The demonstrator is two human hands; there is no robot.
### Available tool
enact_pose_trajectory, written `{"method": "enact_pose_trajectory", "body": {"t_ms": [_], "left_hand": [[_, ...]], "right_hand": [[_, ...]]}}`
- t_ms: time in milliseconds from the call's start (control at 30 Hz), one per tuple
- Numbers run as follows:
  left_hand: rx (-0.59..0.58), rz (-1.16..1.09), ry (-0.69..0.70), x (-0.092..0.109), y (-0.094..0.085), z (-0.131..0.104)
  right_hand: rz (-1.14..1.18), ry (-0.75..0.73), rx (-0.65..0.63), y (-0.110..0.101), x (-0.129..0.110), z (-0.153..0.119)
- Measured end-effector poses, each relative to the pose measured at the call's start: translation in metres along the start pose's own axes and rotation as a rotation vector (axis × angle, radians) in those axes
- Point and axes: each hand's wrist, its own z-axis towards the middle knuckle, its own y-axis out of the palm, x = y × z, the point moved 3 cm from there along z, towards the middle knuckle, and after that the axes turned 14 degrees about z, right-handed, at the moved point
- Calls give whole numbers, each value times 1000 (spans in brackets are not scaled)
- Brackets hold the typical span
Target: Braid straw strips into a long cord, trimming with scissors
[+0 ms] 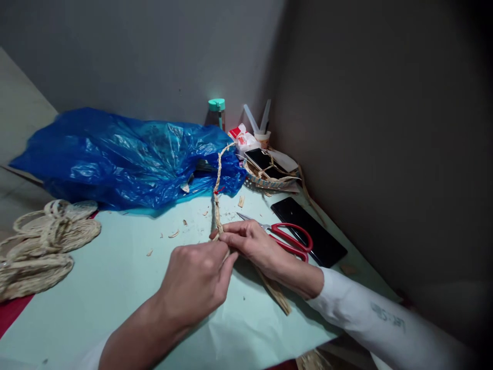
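Observation:
A pale braided straw cord [219, 177] rises from my hands toward the back of the table, with a bit of red tie partway along it. My right hand [256, 246] pinches the cord's near end between thumb and fingers. Close against it, my left hand [198, 277] is closed on the strands just below, its fingertips partly hidden. Loose flat straw strands [275, 293] trail out under my right wrist. Red-handled scissors [288, 239] lie just beyond my right hand, points to the left.
A blue plastic bag [127, 159] fills the back left. Woven straw sandals [50, 236] lie at the left edge. At right rest a black phone [308, 231] and a basket [265, 182] holding another phone. A teal-lidded bottle [216, 110] stands by the wall. Straw scraps dot the pale green table cover [127, 288].

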Motion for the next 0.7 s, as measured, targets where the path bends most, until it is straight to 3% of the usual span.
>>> {"method": "enact_pose_trajectory", "body": {"t_ms": [133,267,333,433,533,700], "left_hand": [[86,-336,-310,-26,-7,9],[-254,-990,-335,-28,15,19],[-334,-1128,-353,-27,23,20],[-320,-1114,-362,-29,27,18],[-275,-1032,-385,-32,25,16],[-168,-746,-421,-28,21,16]], "right_hand": [[-132,-65,-13,2,-7,-2],[-239,-90,-58,2,-11,-3],[-341,-95,-83,1,-13,-3],[-590,-106,-111,2,-18,-6],[-904,-100,-61,3,-23,-12],[-1207,-80,36,7,-28,-18]]}}
